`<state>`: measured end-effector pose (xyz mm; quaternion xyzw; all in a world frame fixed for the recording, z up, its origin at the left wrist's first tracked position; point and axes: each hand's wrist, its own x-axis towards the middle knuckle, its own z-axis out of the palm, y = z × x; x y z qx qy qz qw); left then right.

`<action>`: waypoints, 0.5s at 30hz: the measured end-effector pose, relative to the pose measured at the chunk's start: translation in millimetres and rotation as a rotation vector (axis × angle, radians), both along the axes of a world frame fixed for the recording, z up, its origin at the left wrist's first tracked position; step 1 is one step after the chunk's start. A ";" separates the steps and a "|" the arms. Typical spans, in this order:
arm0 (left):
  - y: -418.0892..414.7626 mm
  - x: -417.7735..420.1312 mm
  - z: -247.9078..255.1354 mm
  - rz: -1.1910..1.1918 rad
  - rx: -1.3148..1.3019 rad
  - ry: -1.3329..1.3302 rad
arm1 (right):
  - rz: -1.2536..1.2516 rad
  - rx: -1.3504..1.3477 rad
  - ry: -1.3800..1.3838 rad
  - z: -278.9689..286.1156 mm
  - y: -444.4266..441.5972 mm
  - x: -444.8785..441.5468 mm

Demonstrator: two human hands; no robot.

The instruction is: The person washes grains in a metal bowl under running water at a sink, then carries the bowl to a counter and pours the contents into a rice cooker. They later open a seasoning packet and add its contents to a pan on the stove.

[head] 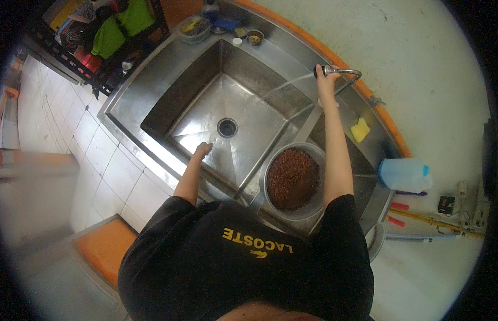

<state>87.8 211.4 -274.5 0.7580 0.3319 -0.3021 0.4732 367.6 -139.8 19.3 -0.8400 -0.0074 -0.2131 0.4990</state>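
My right hand [326, 82] grips a sprayer head [316, 72] on a flexible metal faucet hose [355, 74] at the sink's far right. A thin jet of water [291, 83] runs leftward from it into the stainless steel sink [249, 120]. Over the near left part of the basin is my left hand [204, 149], its fingers curled, with nothing visible in it. A round metal pot [264, 182] stands right of the basin, beneath my right forearm. Small reddish-brown pieces [291, 172] fill much of it, with brownish liquid at one side.
A yellow sponge or cloth [360, 130] and a translucent plastic jug [405, 175] are on the right. Along the back left ledge stand a plastic tub [194, 30], a white cap [237, 42] and a small bowl [255, 38]. A black shelf rack [64, 56] holds green items.
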 end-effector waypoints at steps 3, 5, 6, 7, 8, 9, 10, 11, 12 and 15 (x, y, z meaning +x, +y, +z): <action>-14.1 3.8 19.5 0.055 -0.094 -0.031 | 0.014 0.258 0.038 3.7 -2.9 25.2; -20.6 3.7 41.4 0.104 -0.172 -0.056 | 0.032 0.441 0.077 1.9 -3.3 33.9; -14.1 1.8 41.9 0.124 -0.238 -0.015 | 0.048 0.530 0.113 9.1 5.7 34.5; -13.1 -1.8 47.2 0.147 -0.251 -0.009 | 0.060 0.611 0.150 19.5 14.8 32.3; -13.1 -4.8 52.1 0.167 -0.264 -0.003 | 0.074 0.688 0.186 28.6 22.3 27.2; -11.6 -9.2 58.9 0.192 -0.278 0.005 | 0.089 0.763 0.226 44.2 36.1 12.7; -13.0 -8.8 64.4 0.169 -0.304 0.014 | 0.090 0.836 0.253 52.9 36.9 3.8; -14.2 -8.1 69.7 0.145 -0.330 0.024 | 0.119 0.863 0.247 52.6 32.2 4.8; -14.5 -7.2 67.0 0.120 -0.355 0.034 | 0.148 0.892 0.239 54.5 25.4 6.7; -0.2 -7.5 40.9 -0.111 -0.477 0.021 | 0.234 0.968 0.263 62.0 16.7 5.0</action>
